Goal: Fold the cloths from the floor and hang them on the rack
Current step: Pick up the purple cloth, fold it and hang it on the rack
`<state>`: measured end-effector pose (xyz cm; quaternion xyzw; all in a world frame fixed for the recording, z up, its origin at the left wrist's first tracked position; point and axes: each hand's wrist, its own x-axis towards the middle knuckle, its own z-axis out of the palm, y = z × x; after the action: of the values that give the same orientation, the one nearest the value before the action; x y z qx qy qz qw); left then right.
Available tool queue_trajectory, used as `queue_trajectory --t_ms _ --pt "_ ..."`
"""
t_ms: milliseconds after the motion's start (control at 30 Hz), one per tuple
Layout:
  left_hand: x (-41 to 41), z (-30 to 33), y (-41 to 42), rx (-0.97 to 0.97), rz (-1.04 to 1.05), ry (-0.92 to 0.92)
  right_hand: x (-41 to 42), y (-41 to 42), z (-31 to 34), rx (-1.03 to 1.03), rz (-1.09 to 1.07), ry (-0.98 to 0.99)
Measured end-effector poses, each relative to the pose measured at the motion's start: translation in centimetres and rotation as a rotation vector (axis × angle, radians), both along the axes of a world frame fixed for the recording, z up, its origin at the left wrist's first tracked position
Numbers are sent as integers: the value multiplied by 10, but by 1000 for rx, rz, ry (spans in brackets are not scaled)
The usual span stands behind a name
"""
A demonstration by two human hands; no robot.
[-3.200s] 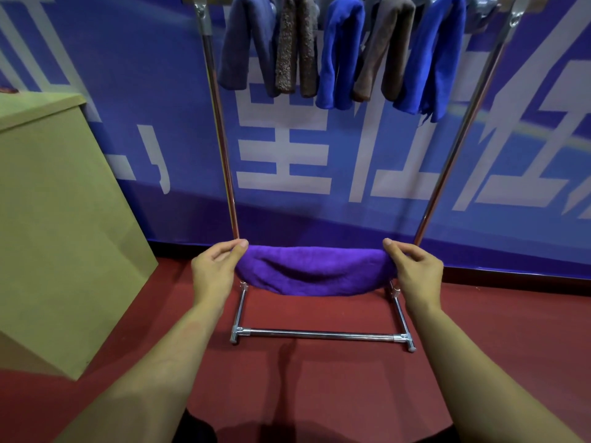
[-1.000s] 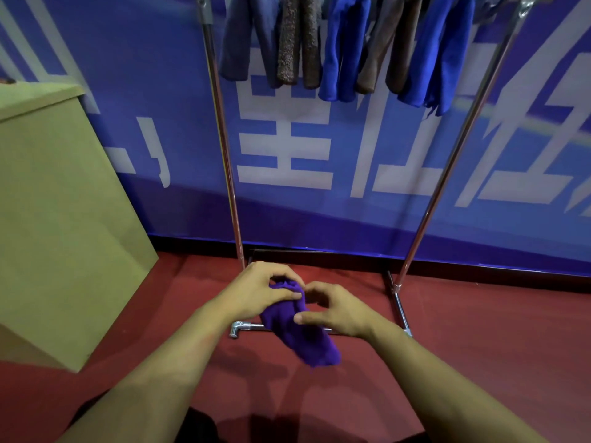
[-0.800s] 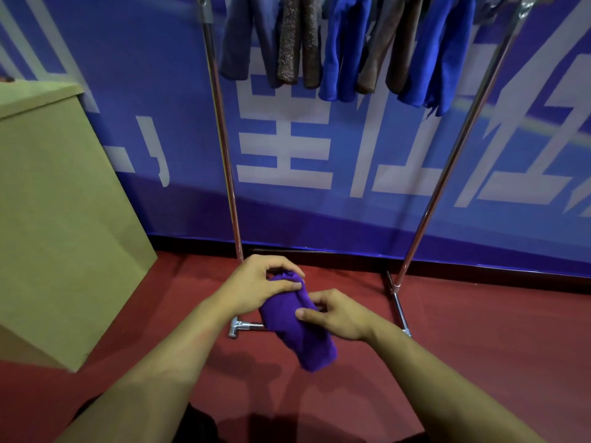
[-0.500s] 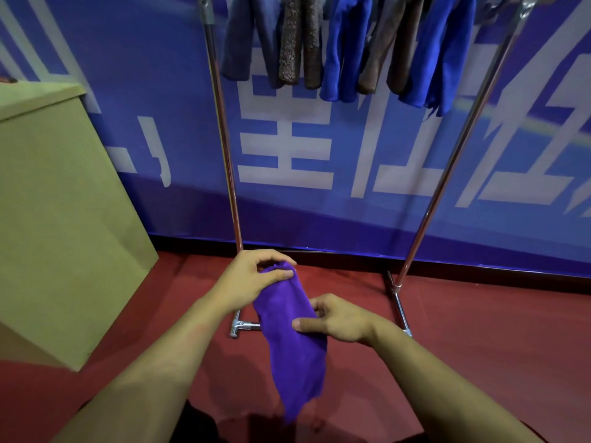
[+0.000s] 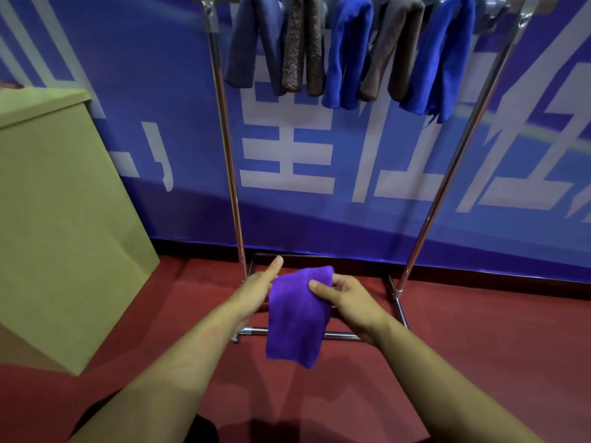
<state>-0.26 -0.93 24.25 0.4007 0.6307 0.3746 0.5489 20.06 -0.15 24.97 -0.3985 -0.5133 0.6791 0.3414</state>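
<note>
since half a second ago the purple microfibre cloth (image 5: 297, 314) has gone from a long dangling strip to a shorter folded panel, and the left hand (image 5: 257, 290) has let go of its top edge. going left to right: the tan box-like cabinet (image 5: 64, 219) stands at the left; the left hand lies flat against the cloth's left edge, fingers straight and thumb up; the cloth hangs in mid-air over the red floor (image 5: 479, 346), in front of the chrome rack (image 5: 230, 155); the right hand (image 5: 347, 298) pinches its upper right edge, thumb in front. it looks light, soft and floppy (likely to slump open), so it is best gripped along the folded top edge. five folded cloths (image 5: 348, 52) already hang above, but the top rail is cut off, and the right hand's fingers behind the cloth are hidden.
</note>
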Motion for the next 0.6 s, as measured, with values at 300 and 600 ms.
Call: queue_trajectory --t_ms 300,600 --pt "6 -2 6 514 130 285 1 6 -1 -17 -169 88" --pt "28 -4 -7 335 -195 -45 -6 0 3 12 -160 193"
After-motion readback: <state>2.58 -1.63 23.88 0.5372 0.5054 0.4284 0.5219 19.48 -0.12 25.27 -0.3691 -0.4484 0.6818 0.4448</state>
